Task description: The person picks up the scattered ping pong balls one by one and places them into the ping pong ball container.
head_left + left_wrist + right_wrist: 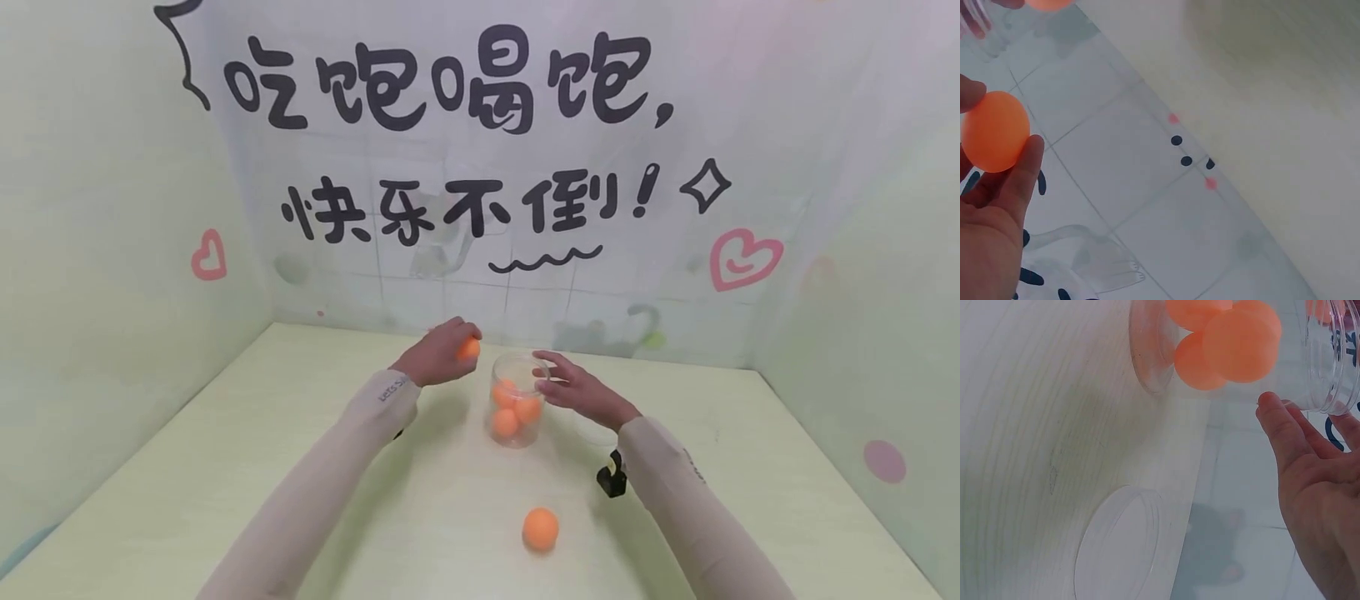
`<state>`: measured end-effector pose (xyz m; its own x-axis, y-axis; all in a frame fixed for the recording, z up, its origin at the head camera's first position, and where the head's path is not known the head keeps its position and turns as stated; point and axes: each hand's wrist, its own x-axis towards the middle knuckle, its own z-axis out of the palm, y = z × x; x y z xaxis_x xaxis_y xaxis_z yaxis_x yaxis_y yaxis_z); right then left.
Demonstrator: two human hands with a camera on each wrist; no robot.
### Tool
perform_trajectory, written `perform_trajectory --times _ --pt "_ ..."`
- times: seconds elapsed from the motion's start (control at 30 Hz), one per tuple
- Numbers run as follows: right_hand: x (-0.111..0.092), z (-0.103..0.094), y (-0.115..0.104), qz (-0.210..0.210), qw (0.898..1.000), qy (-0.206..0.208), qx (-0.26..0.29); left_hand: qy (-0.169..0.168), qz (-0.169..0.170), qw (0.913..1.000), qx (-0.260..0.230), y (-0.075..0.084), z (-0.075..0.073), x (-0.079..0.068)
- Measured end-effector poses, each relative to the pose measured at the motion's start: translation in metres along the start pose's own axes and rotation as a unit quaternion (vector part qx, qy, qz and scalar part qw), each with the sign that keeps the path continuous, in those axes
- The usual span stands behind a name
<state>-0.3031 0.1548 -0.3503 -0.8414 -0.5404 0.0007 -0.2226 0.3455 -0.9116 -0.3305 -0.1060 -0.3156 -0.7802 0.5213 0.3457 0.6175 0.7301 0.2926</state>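
My left hand pinches an orange ping-pong ball between thumb and fingers, up and to the left of the jar's mouth. A clear plastic jar stands upright and uncapped on the table. Several orange ping-pong balls lie inside it. At the jar's right side is my right hand, its extended fingers and thumb touching the jar close to the rim. One more orange ping-pong ball sits on the table, nearer to me than the jar.
A clear round lid lies flat on the table, to the right of the jar. Behind the table hangs a pale printed backdrop with black lettering, and similar walls close off both sides.
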Motion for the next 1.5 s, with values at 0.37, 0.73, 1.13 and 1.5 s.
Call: perform_trajectory --times 0.37,0.73,1.13,1.5 --pt "0.0 0.0 0.002 0.018 1.0 0.003 -0.004 -0.006 0.03 0.9994 0.014 0.037 -0.009 0.025" --pt "-0.001 0.0 -0.002 0.012 1.0 0.005 0.002 -0.064 0.055 0.9964 -0.005 0.067 -0.002 0.029" --pt "-0.001 0.0 0.001 0.007 1.0 0.007 0.0 -0.109 0.036 0.9933 0.014 0.071 0.002 0.024" --pt "-0.001 0.001 -0.001 0.014 1.0 0.009 0.002 -0.124 0.021 0.9917 0.026 0.07 0.007 0.021"
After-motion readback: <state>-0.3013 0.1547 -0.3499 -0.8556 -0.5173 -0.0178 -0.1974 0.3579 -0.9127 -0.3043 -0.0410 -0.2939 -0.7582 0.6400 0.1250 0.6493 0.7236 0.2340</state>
